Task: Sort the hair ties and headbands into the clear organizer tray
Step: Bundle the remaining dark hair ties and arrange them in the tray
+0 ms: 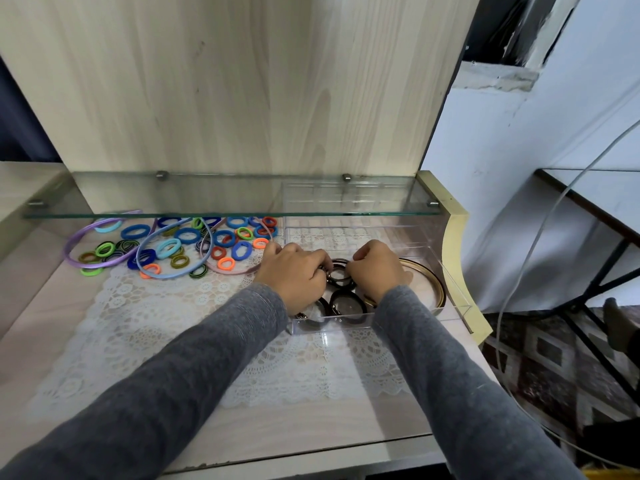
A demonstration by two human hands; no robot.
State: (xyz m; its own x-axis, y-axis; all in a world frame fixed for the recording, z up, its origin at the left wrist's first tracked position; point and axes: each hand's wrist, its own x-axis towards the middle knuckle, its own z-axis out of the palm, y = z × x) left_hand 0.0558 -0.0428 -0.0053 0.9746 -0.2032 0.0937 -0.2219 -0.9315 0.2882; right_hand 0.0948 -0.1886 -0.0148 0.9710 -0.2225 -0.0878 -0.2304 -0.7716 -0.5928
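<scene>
Step in hand: seating dark bands in the near compartment of the clear organizer tray (332, 324), which sits at 3 o'clock on the surface (69, 341).

Left hand (294, 277) and right hand (377, 271) are both inside the tray with fingers curled. Each appears to pinch one side of the same dark ring (337, 272). More dark rings lie just below it, at 6 o'clock.

Judgement: lay the ring flat beside its neighbours and keep the metal clasps from hooking together. Release one side first. Lift the wrists straight up so the sleeves don't drag the light tray.

A gold-edged headband (427, 273) already curves along the tray's 3 o'clock wall.

Not yet sorted: the coloured hair ties (188, 235) and the pastel headbands (78, 239) at 9–10 o'clock, on the lace mat (156, 323).

In the way: the glass shelf (225, 206) overhangs the pile and the tray's far half, so reaches need to stay low.
</scene>
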